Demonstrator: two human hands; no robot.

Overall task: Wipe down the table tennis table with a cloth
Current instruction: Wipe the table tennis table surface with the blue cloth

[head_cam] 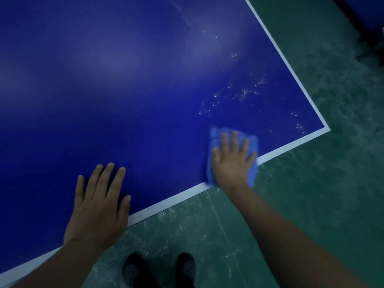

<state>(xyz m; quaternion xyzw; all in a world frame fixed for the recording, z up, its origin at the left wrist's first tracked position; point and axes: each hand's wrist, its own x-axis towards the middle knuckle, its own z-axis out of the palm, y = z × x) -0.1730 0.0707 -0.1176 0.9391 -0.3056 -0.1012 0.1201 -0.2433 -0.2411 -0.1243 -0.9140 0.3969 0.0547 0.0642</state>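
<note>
Here right hand [232, 161] flattens cloth [252, 142] beside droplets [234, 96]; table [124, 80]

The table tennis table [124, 80] has a deep blue top edged by a white line, its corner pointing to the right. Pale specks and smears dot the surface near that corner. A light blue cloth [216, 138] (crumpled, partly covered) lies flat on the top, overlapping the near white edge line.

head cam | looks steeply down, fwd | close over table [124, 80] corner | tilted, slightly blurry, maybe motion
</note>
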